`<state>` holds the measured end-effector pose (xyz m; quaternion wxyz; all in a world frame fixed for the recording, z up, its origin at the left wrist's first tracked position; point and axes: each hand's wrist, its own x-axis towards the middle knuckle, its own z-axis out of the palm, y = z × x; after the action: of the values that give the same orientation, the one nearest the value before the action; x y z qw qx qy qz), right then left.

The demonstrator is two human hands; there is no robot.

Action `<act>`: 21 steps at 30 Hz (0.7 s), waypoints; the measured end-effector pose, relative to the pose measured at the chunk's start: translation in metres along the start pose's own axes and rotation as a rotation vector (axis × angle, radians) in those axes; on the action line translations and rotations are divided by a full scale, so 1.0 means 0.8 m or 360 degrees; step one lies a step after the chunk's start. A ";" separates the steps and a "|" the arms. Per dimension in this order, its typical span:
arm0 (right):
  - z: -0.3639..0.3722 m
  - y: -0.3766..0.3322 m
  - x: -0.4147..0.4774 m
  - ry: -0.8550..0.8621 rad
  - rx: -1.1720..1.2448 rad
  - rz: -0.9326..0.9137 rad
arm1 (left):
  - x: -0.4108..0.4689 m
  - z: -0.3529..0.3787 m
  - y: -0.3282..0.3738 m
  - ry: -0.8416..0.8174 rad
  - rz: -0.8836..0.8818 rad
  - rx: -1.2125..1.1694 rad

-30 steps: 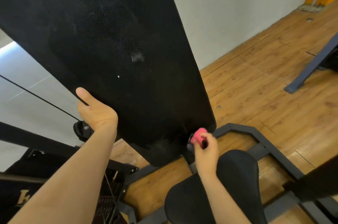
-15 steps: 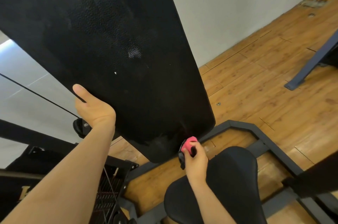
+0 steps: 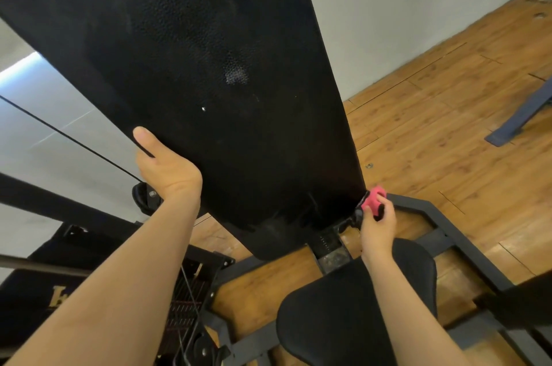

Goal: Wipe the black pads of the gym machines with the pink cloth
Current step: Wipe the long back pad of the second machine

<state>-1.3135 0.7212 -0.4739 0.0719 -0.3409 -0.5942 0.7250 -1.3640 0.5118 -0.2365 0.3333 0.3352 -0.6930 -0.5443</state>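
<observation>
A tall black back pad fills the upper left of the head view, leaning away from me. My left hand grips its left edge, thumb lying on the front face and fingers hidden behind. My right hand holds a bunched pink cloth against the pad's lower right corner. Below that lies the black seat pad, partly covered by my right forearm.
The dark grey machine frame runs round the seat on a wooden floor. A thin black cable crosses at the left above a weight stack. A white wall stands behind; another machine's grey foot lies at right.
My right hand with the pink cloth slid left along the pad's bottom edge, then back right to the lower right corner. My left hand kept its grip on the left edge.
</observation>
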 end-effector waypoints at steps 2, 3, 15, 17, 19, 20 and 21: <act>0.000 0.004 -0.006 -0.0035 0.0025 -0.0021 | 0.000 -0.001 0.000 -0.0018 0.0034 -0.0004; 0.000 0.006 -0.007 -0.0048 0.0019 -0.0032 | 0.001 -0.002 -0.001 -0.0025 0.0051 -0.0001; 0.009 0.018 -0.037 -0.0020 -0.0075 -0.0119 | 0.005 -0.004 -0.007 -0.0062 0.0118 0.0026; 0.016 0.026 -0.049 -0.0026 -0.0067 -0.0113 | 0.008 -0.005 -0.010 -0.0085 0.0136 0.0017; 0.027 0.038 -0.070 -0.0059 -0.0071 -0.0111 | 0.010 -0.005 -0.011 -0.0102 0.0129 0.0001; 0.036 0.046 -0.083 -0.0081 -0.0080 -0.0118 | 0.010 -0.005 -0.011 -0.0105 0.0126 0.0004; 0.045 0.055 -0.096 -0.0097 -0.0091 -0.0127 | 0.011 -0.006 -0.011 -0.0106 0.0124 0.0012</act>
<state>-1.2632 0.6404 -0.4802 0.0728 -0.2965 -0.6297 0.7143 -1.3641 0.5008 -0.2434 0.3299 0.2909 -0.7182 -0.5392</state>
